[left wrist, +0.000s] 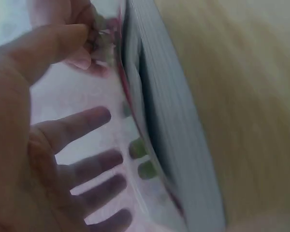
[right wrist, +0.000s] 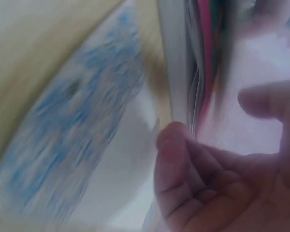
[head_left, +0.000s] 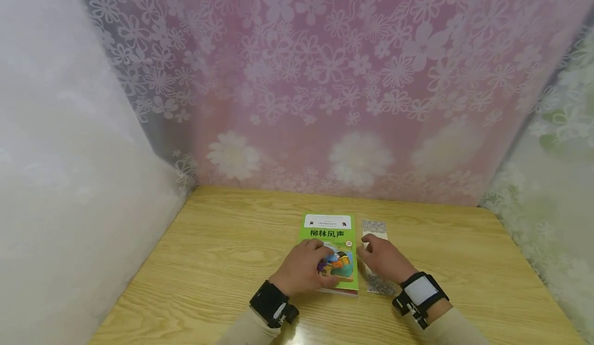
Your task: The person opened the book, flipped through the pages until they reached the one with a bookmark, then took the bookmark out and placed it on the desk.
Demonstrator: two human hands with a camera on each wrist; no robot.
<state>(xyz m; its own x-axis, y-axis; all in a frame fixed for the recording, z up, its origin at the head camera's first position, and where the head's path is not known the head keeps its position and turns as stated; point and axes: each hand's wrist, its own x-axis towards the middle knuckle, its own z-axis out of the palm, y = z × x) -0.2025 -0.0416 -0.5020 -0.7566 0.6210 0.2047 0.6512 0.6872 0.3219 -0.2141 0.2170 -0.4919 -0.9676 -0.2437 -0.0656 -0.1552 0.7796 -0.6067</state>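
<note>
A green paperback book (head_left: 329,226) with a picture and Chinese title on its cover lies flat on the table. Over its lower left part, my left hand (head_left: 306,267) spreads its fingers; the left wrist view shows them straight beside the cover, which gapes slightly from the pages (left wrist: 179,125). Just off the book's right side is my right hand (head_left: 390,257), its fingers loosely bent with the thumb apart, and nothing shows in its grasp. Beneath this hand lies a long paper strip (head_left: 375,226), with speckled ends and a white middle. Whether the right fingertips touch the book, I cannot tell.
The wood-grain table (head_left: 223,242) reaches out on both sides of the book. A pink floral curtain (head_left: 325,102) hangs along its back edge, with pale sheets (head_left: 69,154) at the sides. Each wrist wears a black camera band (head_left: 269,304).
</note>
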